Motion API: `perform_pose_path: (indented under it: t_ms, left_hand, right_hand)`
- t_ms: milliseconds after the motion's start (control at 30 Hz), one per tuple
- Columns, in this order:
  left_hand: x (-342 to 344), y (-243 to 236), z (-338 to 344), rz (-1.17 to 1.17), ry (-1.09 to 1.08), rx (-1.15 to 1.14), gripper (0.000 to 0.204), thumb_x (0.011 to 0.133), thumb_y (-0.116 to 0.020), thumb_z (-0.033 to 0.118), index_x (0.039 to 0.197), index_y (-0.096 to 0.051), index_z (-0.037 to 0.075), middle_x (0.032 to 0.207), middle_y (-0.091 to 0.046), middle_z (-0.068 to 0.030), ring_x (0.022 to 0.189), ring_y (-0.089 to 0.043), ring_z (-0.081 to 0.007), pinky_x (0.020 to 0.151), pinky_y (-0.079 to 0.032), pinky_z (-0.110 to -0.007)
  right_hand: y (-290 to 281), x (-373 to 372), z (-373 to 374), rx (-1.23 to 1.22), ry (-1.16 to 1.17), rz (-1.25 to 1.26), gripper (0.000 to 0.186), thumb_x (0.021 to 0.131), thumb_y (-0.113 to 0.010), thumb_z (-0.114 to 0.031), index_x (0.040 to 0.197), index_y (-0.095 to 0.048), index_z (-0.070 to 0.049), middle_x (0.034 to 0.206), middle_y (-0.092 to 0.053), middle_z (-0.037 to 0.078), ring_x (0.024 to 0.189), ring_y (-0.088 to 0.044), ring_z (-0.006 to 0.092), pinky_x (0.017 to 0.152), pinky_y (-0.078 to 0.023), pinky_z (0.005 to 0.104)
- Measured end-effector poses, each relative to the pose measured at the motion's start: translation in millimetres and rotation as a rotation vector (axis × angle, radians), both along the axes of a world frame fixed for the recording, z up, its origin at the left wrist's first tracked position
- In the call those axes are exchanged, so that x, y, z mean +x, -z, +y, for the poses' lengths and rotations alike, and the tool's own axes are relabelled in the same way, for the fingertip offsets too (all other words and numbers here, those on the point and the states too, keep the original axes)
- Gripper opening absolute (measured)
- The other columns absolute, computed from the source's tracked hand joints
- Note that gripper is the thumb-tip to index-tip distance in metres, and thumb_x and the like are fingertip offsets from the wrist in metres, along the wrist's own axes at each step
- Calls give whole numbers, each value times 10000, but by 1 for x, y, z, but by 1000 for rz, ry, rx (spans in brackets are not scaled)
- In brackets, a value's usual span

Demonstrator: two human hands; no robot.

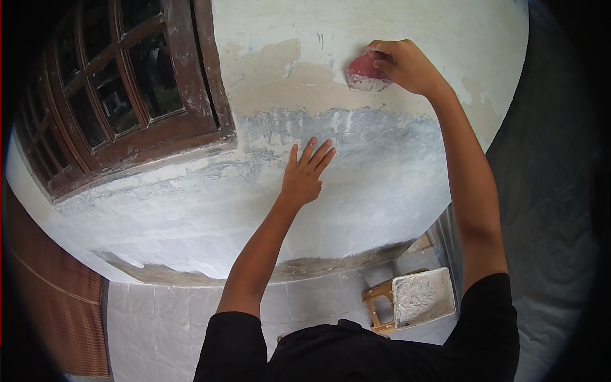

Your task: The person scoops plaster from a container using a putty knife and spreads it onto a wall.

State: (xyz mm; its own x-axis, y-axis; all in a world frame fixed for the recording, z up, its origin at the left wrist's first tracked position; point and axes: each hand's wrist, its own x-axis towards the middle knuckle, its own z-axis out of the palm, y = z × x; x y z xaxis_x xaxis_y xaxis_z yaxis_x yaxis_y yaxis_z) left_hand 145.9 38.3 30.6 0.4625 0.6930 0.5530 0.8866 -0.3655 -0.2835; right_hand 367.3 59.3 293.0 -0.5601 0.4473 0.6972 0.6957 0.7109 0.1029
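Note:
My right hand (407,67) grips a red scraper (366,69) high on the wall, its lower edge smeared with whitish paste. The blade lies against or very near a beige, rough patch of the wall (273,83). Lower and to the left, my left hand (305,169) rests on the wall with its fingers spread, holding nothing. Its fingertips reach a grey band (375,130) that runs across below the beige patch. White, uneven coating covers the wall beneath that band.
A brown wooden window frame (191,127) with glass panes fills the upper left. Below right, a pale tub of white paste (423,296) sits on or against a yellowish-brown stool (380,299). Grey floor tiles (165,312) meet the wall's foot; a brown ribbed mat (70,305) lies left.

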Motion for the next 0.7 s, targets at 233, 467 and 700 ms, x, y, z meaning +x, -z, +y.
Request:
perform_pose_path:
  t_ms: [233,467,700]
  left_hand:
    - [0,-2,-1,9,-6,22,902,762,-688,324,1493,-167,230,1565,-90,9,1439,-54,-274,1118,-118,-564]
    - [0,0,-1,-13,10,20,922,747,-705,315,1493,-169,231,1565,-92,11,1438,-58,-275,1112,-132,-567]
    - [-1,0,0,-13,14,-1,914,754,-698,314,1493,-167,231,1565,-88,4,1439,-55,-278,1115,-124,-569]
  right_hand:
    - [-5,-5,-12,37,-12,-50,228,820,-582,-2,1041,-637,16,888,-679,175,761,-655,292,727,-516,337]
    - [-10,5,-8,98,1,31,228,807,-599,-36,1025,-662,-28,914,-681,180,812,-662,318,766,-522,371]
    - [0,6,-1,-8,22,-37,230,816,-589,-23,1034,-663,-26,905,-683,175,803,-657,314,760,-517,370]
